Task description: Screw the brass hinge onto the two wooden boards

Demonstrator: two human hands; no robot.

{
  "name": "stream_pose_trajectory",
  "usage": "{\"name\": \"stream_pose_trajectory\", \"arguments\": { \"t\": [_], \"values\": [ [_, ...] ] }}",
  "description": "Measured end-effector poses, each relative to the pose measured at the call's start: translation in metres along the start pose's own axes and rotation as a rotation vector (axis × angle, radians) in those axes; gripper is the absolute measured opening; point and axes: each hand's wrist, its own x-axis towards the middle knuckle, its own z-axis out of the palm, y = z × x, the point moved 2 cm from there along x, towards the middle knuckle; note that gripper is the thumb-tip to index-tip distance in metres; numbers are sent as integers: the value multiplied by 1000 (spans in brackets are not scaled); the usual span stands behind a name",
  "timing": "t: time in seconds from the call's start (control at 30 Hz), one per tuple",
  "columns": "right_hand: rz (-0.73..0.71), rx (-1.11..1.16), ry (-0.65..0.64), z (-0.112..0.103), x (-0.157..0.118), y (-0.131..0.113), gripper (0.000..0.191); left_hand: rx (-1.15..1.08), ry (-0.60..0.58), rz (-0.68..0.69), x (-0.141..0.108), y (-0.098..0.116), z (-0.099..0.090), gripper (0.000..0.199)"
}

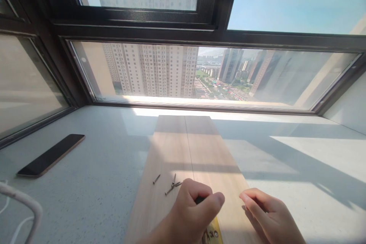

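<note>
Two pale wooden boards (171, 137) lie side by side on the white sill, a thin seam between them. Over their near part, my left hand (196, 206) is closed around a dark object, mostly hidden in the fist. A yellow piece with dark markings (213, 231) shows just below that fist; whether it belongs to the held object is unclear. My right hand (268, 213) is at the boards' right edge, thumb and forefinger pinched together; anything between the fingertips is too small to make out. Several screws (169, 190) lie on the left board, beyond my left hand.
A black phone (51, 155) lies on the white sill (103, 183) at the left. A white cable (28, 202) curves in at the lower left corner. Dark-framed windows (200, 108) border the sill's far side and left side, with tall buildings outside.
</note>
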Motion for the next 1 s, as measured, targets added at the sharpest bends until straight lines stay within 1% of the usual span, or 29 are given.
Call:
{"name": "stream_pose_trajectory", "arguments": {
  "t": [0.07, 0.1, 0.13, 0.2, 0.27, 0.33, 0.4, 0.57, 0.63, 0.7, 0.77, 0.83, 0.9, 1.0],
  "values": [
    [2, 4, 21, 1, -1, -4, 44, -101, -111, -39, 2, 4, -5, 57],
    [4, 6, 29, 2, -2, -4, 44, -165, -146, -56, 2, 6, -7, 55],
    [7, 9, 31, 2, -2, -4, 44, -217, -167, -64, 2, 7, -9, 52],
    [11, 15, 13, 1, -1, -2, 43, -286, -173, -60, 1, 10, -10, 45],
    [15, 16, -16, -1, 1, 2, 42, -320, -172, -54, -1, 11, -9, 33],
    [16, 3, -62, -3, 3, 5, 40, -320, -137, -74, -3, 11, -7, 19],
    [7, -7, -88, -4, 3, 5, 39, -301, -94, -103, -4, 10, -5, 11],
    [9, 21, 0, -3, 1, 0, 41, -197, -21, -93, -3, 10, -1, 8],
    [13, 22, -17, -2, 0, 1, 42, -98, 52, -121, -3, 9, 0, 9],
    [8, 8, -42, -2, 0, 6, 42, 2, 152, -142, -5, 8, 1, 12],
    [-9, -27, -81, -4, 2, 12, 40, 65, 232, -105, -6, 8, 4, 22],
    [-35, -67, -116, -5, 4, 17, 39, 47, 290, -44, -7, 7, 6, 31],
    [-59, -89, -122, -7, 5, 18, 40, -16, 324, -10, -6, 4, 7, 34],
    [-61, -108, -126, -7, 4, 14, 41, -105, 340, -21, -4, 1, 6, 35]
  ]
}}
